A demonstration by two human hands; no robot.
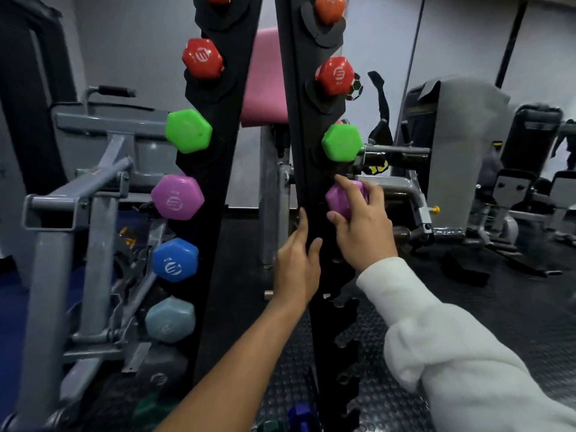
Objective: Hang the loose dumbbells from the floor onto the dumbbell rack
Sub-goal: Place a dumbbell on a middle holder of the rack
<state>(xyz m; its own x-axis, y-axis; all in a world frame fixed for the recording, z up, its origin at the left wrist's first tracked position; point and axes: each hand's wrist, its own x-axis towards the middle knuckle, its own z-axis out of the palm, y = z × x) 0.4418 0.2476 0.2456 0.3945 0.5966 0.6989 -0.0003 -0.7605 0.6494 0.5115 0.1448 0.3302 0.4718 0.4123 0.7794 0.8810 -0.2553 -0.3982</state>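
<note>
The right hand point(361, 219) wraps its fingers round the purple dumbbell point(344, 198) at the rack point(307, 169), just under the green one point(342, 142). The left hand point(297, 266), fingers straight, steadies the rack's upright. The dumbbell looks small, hard, smooth-coated and probably light; holding its head suits it.

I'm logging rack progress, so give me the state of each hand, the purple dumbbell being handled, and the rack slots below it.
Right hand: grips the purple dumbbell.
Purple dumbbell: at the right rail, under the green dumbbell.
Left hand: fingers straight, resting on the right rail.
Lower slots: hold nothing.
</note>
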